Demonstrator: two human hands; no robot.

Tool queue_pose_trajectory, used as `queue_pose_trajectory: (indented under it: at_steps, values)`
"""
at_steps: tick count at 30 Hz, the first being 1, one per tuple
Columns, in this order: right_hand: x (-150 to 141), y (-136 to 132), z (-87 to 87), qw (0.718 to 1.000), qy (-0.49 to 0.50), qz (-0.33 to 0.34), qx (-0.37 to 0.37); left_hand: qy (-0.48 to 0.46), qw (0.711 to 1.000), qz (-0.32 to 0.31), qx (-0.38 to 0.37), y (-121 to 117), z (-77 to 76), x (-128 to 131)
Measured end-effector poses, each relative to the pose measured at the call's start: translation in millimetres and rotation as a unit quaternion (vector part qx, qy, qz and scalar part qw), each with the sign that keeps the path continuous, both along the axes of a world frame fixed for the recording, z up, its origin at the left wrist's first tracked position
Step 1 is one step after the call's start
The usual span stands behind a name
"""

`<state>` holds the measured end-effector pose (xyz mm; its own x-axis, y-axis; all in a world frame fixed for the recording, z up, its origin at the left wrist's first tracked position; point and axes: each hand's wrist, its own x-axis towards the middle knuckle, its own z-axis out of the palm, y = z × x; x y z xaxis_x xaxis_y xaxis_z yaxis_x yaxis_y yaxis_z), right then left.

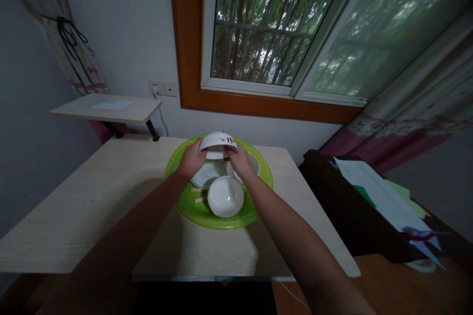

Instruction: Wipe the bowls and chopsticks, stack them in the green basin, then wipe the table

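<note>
White ceramic bowl (218, 143) gripped upside down by left hand (192, 159) and right hand (239, 159), over green plastic basin (207, 214) holding more bowls, maybe chopsticks (198, 195) too.

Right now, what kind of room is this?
Probably a room in a home: a pale wooden table under a wood-framed window, patterned curtains, and white ceramic bowls in a round green plastic basin.

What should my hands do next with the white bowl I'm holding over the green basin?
Probably lift the white ceramic bowl clear: left hand and right hand grip its sides, tilted, above the round green plastic basin holding other bowls.
</note>
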<state>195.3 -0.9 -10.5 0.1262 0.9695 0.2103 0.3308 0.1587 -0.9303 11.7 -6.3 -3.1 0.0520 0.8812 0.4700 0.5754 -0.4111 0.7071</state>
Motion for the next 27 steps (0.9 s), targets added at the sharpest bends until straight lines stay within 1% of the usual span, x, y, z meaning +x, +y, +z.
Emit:
queue_pose_trajectory:
  at_steps: [3, 5, 7, 10, 14, 17, 20, 23, 27]
  values:
    - [4, 0, 2.2, 0.994, -0.095, -0.030, 0.036, 0.009, 1.000, -0.009, 0.003, -1, 1.0, 0]
    - [7, -2, 6.1, 0.984, -0.155, -0.057, 0.059, 0.039, 0.999, -0.009, 0.005, -2, 1.5, 0]
    - [10, -7, 10.9, 0.974, -0.202, -0.070, 0.076, 0.068, 0.997, 0.001, 0.018, -2, 0.9, -1]
    - [9, -14, 17.1, 0.956, -0.259, -0.062, 0.122, 0.091, 0.995, 0.025, 0.039, -2, -1.3, -2]
    - [5, -21, 21.0, 0.932, -0.313, -0.030, 0.178, 0.115, 0.992, 0.052, 0.031, -3, -1.8, -4]
    - [2, -23, 22.1, 0.927, -0.321, -0.023, 0.193, 0.120, 0.991, 0.052, 0.033, -6, 1.7, -5]
    - [0, -23, 22.4, 0.933, -0.311, -0.038, 0.178, 0.125, 0.991, 0.042, 0.022, -9, 6.3, -4]
    - [1, -19, 21.3, 0.946, -0.279, -0.051, 0.160, 0.123, 0.991, 0.033, 0.033, -11, 8.2, -3]
    - [3, -14, 16.7, 0.967, -0.214, -0.038, 0.131, 0.106, 0.991, 0.016, 0.084, -10, 5.9, -4]
